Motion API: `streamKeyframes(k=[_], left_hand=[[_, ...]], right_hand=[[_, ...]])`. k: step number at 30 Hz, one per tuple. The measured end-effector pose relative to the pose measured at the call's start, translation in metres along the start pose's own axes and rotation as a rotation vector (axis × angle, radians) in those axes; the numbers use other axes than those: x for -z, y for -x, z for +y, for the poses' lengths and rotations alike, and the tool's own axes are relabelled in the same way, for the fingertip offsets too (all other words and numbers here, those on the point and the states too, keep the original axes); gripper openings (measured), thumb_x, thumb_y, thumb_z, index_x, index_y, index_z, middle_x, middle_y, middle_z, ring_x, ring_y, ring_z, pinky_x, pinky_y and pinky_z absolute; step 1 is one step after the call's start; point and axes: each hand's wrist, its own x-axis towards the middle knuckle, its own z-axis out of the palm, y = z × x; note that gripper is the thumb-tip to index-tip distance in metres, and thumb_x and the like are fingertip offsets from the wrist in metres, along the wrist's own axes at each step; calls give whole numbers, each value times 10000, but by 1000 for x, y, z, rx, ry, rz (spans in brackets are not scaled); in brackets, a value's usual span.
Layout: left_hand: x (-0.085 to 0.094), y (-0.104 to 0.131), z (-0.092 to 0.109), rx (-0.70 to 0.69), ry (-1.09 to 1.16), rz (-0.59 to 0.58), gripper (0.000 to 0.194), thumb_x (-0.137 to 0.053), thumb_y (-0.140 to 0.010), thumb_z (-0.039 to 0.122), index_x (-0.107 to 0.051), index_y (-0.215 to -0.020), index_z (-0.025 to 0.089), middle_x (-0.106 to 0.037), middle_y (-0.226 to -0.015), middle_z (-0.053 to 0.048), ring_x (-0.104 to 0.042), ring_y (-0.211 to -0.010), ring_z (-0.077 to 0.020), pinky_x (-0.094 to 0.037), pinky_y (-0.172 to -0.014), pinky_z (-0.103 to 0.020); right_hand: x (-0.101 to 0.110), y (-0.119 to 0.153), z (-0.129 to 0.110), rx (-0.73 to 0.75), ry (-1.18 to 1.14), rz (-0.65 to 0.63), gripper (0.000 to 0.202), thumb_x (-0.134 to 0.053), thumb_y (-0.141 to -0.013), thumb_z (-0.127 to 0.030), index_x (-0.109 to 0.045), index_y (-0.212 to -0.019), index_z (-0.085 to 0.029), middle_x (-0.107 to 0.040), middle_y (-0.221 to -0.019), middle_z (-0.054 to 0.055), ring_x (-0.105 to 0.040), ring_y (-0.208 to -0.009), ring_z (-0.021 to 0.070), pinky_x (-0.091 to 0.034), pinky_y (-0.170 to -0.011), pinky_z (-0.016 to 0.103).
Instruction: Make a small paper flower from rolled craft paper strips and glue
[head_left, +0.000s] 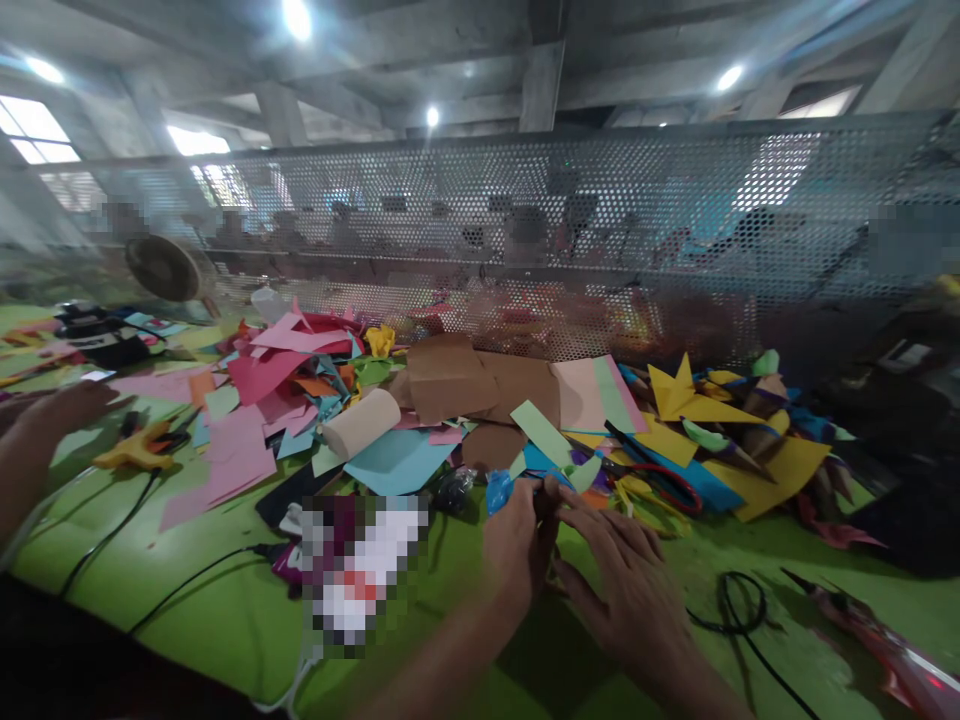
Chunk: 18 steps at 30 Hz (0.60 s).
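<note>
My left hand (525, 540) is closed in a pinch over the green table, its fingertips meeting those of my right hand. What it pinches is mostly hidden. A crumpled blue piece (499, 491) shows just beyond its knuckles; whether the hand holds it I cannot tell. Palm down, my right hand (630, 570) has its fingers stretched toward the left, with the thumb apart. Just past both hands lie light green paper strips (541, 432), red-handled scissors (671, 487) and yellow scraps (645, 498).
Coloured paper scraps (244, 445) pile along a perforated metal screen (450, 200). Brown sheets (450, 380) and a yellow paper star (682, 395) lie there too. A pink glue gun (877, 640) with a black cord is at right, a yellow one (139, 447) near another person's hand (64, 410).
</note>
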Motion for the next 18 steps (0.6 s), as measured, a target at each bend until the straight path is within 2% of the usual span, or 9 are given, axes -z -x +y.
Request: streamKeyframes(k=[3,6,11,18], left_hand=[[2,1,1,-71,-146,-15,156,-548,-890,296,-582,-1032,240,-633,-788,-27,-533,-642,-193,-319,-623,-292],[3,2,1,-110,-126,-11,186,-538,-905,313,-592,-1069,244,-645,-794,-31,-540,-641,-195,-327,-626,-290],[3,1,1,-94,-81,-5,189,-573,-880,286,-619,-1057,240,-672,-826,-39,-572,-684,-212,-346,-656,-296],[1,0,-1,-158,-301,-19,185,-512,-923,310,-596,-1069,234,-716,-912,-79,-624,-720,-240,-341,-637,-316]], right_hand=[[0,0,0,-2,6,14,374,-521,-956,-299,-502,-1314,-191,-665,-1306,122,-599,-1139,267,-431,-874,397],[0,0,0,-10,7,-1,355,-532,-950,-318,-528,-1287,-206,-651,-1336,112,-613,-1113,261,-438,-862,392],[2,-1,-1,-24,-25,7,379,-548,-933,-307,-541,-1299,-212,-631,-1367,106,-617,-1097,253,-450,-862,382],[0,1,0,-33,-4,-2,378,-531,-944,-326,-527,-1301,-203,-651,-1331,110,-620,-1081,263,-448,-854,393]])
